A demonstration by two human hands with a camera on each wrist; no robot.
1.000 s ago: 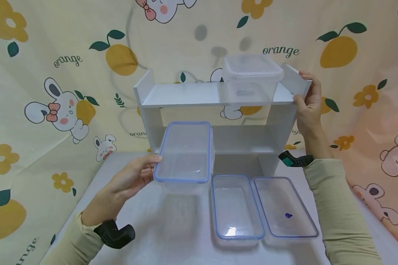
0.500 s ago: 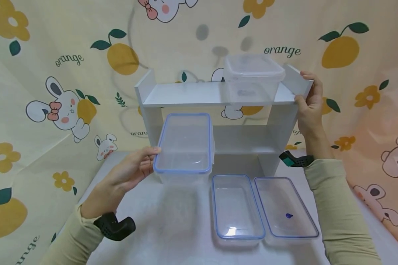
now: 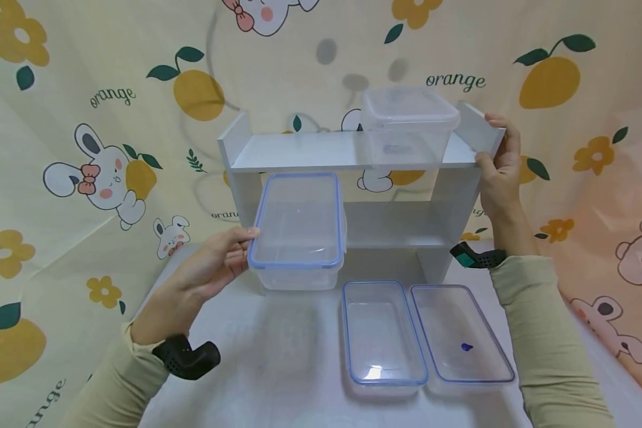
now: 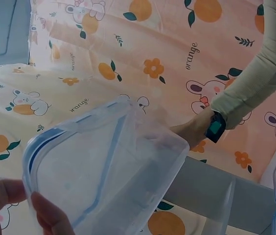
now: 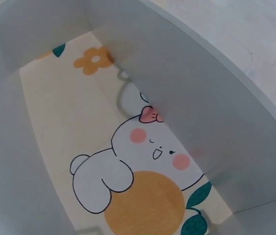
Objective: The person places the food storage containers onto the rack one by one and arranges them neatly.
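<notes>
My left hand (image 3: 211, 261) pinches the left rim of a clear food storage container (image 3: 299, 223) with a blue-edged lid. The container hangs above the table, in front of the left part of a white shelf unit (image 3: 299, 151). In the left wrist view, the thumb and fingers grip the container's lid edge (image 4: 55, 142). My right hand (image 3: 500, 169) holds the upright right side panel of the shelf at its top. On the top shelf, near that hand, stands a clear lidded container (image 3: 409, 128). The right wrist view looks into the shelf's open middle bay (image 5: 187, 98); no hand shows there.
Two more clear containers with blue rims stand side by side on the white table (image 3: 235, 368): one in the middle (image 3: 382, 333) and one to its right (image 3: 460, 327) bearing a small dark blue mark. A patterned cloth (image 3: 112, 35) hangs behind the shelf.
My left hand has raised the container and moved it toward the shelf. The right hand keeps its hold on the side panel, and the other containers stand where they were.
</notes>
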